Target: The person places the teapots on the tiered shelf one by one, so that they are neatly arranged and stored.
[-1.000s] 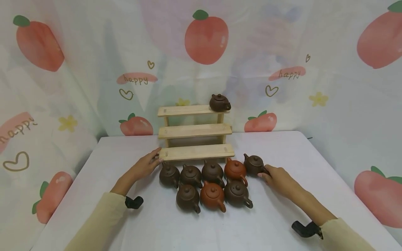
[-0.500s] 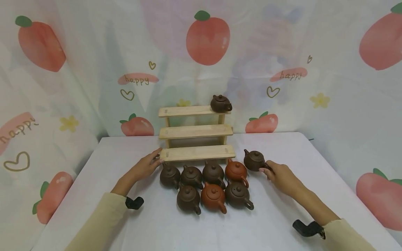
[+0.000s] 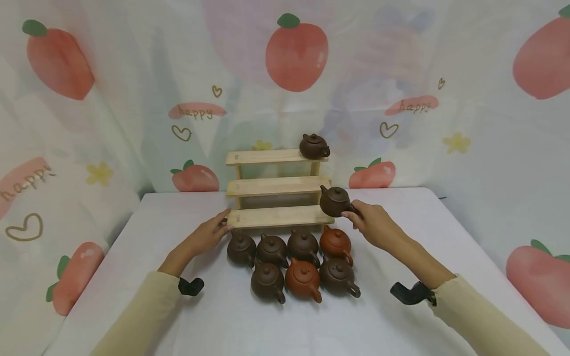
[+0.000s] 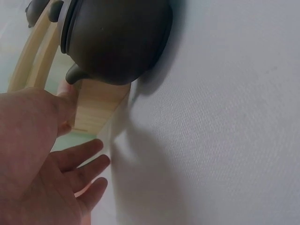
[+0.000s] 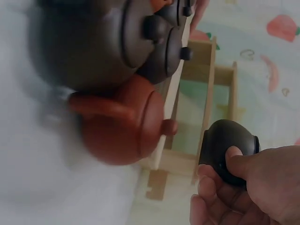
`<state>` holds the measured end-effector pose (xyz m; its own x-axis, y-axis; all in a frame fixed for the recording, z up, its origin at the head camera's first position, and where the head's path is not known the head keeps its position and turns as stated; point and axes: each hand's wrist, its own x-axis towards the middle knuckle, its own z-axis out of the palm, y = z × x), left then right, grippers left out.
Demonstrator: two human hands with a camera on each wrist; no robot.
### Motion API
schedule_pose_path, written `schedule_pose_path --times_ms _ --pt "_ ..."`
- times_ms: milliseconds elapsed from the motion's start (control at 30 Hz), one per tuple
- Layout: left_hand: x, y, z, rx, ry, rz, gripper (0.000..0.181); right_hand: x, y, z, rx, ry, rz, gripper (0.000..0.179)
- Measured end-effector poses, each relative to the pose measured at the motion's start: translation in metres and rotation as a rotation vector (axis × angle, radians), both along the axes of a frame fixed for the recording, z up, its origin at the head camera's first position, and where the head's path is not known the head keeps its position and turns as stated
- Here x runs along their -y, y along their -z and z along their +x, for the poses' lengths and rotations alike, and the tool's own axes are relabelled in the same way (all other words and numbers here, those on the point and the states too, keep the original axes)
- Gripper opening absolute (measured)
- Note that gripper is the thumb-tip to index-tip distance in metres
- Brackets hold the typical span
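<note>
Head view: the right hand (image 3: 376, 225) grasps a dark teapot (image 3: 335, 201) in its fingers; left hand (image 3: 205, 238), fingers extended, touches the wooden rack (image 3: 276, 217).

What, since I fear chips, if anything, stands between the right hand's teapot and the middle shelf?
Nothing visible does: in the head view, the held teapot overlaps the right end of the middle shelf. The nearby red teapot sits lower, on the table.

Wht tbl (image 3: 213, 324), 7 teapots (image 3: 303, 278), 3-tier rack (image 3: 273, 186)
</note>
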<state>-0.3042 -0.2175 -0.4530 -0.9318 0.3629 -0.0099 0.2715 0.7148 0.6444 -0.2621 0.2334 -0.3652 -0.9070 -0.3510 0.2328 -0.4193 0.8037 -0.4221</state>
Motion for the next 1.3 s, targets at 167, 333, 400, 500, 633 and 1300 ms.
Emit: schedule_pose_path --times_ms 167,333,400,500,633,1300 --pt "0.004 0.003 -0.002 -0.001 0.013 0.023 0.066 0.029 -0.014 -0.023 -0.019 -0.031 0.01 0.022" --pt "0.005 0.005 -0.004 -0.01 0.012 0.028 0.065 0.057 -0.031 -0.046 -0.025 -0.036 0.001 0.026" --pt "0.005 0.005 -0.004 -0.012 0.005 0.03 0.065 0.068 -0.039 -0.056 -0.032 -0.032 -0.01 0.027" --pt "0.004 0.005 -0.004 -0.014 -0.002 0.032 0.066 0.083 -0.049 -0.07 -0.037 -0.016 -0.027 0.029" --pt "0.004 0.005 -0.004 -0.022 -0.004 0.041 0.066 0.1 -0.06 -0.091 -0.031 0.016 -0.031 0.031" --pt "0.005 0.004 -0.003 -0.02 -0.013 0.046 0.066 0.149 -0.07 -0.145 0.114 0.157 0.039 0.055"
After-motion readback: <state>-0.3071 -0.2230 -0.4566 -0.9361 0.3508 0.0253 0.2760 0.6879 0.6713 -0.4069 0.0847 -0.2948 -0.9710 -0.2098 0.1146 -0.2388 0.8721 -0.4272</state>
